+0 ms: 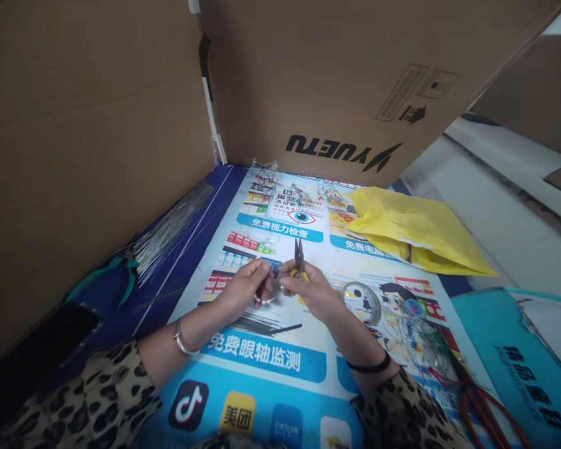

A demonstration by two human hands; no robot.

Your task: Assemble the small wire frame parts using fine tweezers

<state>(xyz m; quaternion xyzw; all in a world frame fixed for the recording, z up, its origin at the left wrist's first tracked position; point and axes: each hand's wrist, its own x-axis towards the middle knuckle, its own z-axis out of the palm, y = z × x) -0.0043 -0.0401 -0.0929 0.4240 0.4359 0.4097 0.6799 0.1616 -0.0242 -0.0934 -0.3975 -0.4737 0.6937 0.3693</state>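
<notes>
My left hand (252, 284) is closed, its thumb and fingertips pinching a thin wire piece near the middle of the poster mat. A loop with pearl-like beads (263, 302) hangs between my two hands. My right hand (308, 287) is closed round small pliers with yellow handles (299, 265); the dark jaws point away from me. The fingertips of my right hand also meet the wire close to my left hand. Below my hands lies a bundle of dark straight wires (262, 324).
Cardboard walls (308, 81) stand behind and left. Long wires (172, 224) and teal-handled pliers (131, 274) lie left. At right are a yellow bag (411, 231), a tape roll (362, 302), red-handled scissors (477, 399), and a teal packet (509, 349). A phone (42, 343) lies front left.
</notes>
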